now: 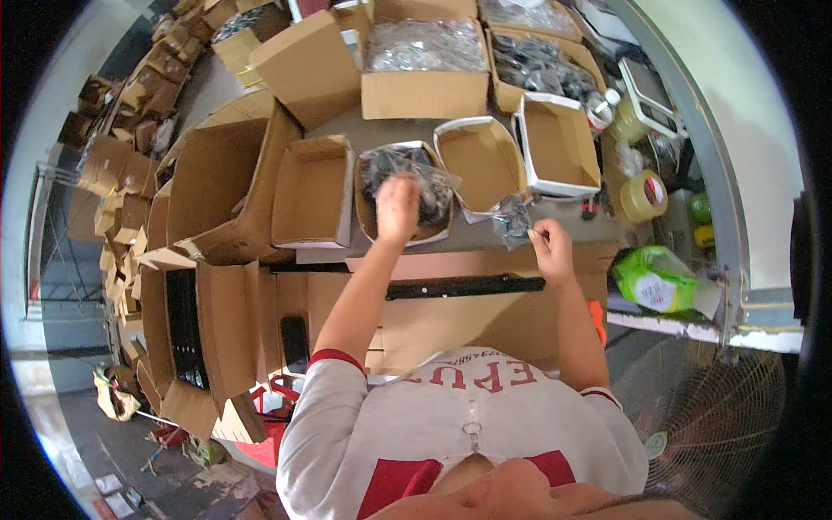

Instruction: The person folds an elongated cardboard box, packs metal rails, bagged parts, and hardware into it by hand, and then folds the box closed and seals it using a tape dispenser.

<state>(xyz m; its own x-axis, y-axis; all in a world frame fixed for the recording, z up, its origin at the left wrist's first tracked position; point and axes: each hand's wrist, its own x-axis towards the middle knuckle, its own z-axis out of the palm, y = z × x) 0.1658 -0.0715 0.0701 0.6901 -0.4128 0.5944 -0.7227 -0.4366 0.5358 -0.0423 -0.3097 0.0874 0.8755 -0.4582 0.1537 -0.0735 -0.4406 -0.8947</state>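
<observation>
My left hand [398,210] reaches over a small white-edged carton [440,227], with its fingers closed at a clear plastic bag [425,176]. Dark bagged parts [374,170] fill that carton; my hand hides some of them. Off to the right, my right hand [553,250] pinches the edge of another clear bag [511,222] with small dark parts inside. This second bag hangs just in front of a shallow, bare-bottomed carton [478,156]. Below my hands a long black bar [464,287] lies on flat cardboard [468,325].
More small cartons [312,195] [559,143] flank the filled one. Behind stand larger boxes of clear bags [425,48] and dark bagged parts [542,65]. A tape roll [643,196] and a green packet [654,279] sit at right, near a fan [711,425]. Open boxes [230,173] [234,334] stand left.
</observation>
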